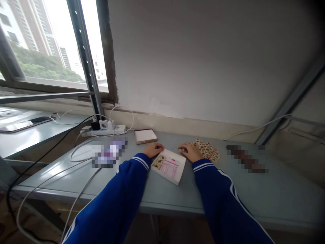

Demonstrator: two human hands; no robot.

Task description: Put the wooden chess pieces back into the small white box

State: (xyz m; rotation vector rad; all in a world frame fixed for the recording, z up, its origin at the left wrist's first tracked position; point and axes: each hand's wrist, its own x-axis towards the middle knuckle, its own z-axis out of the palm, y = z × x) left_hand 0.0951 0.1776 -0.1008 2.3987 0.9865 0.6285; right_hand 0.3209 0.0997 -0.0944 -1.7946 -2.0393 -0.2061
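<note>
The left hand (153, 149) rests curled at the far-left corner of the printed paper sheet (169, 166) lying flat on the bench (228, 189), pinning it, while the right hand (189, 151), beyond its far-right corner, closes on one tile (182, 149) beside the tile pile (207, 149).

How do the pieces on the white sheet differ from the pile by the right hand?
The two pieces on the sheet lie flat side by side on the white sheet, near the left hand. The pile of pieces is many, crowded together on the bare table, beside the right hand. Both are tan with dark marks.
</note>
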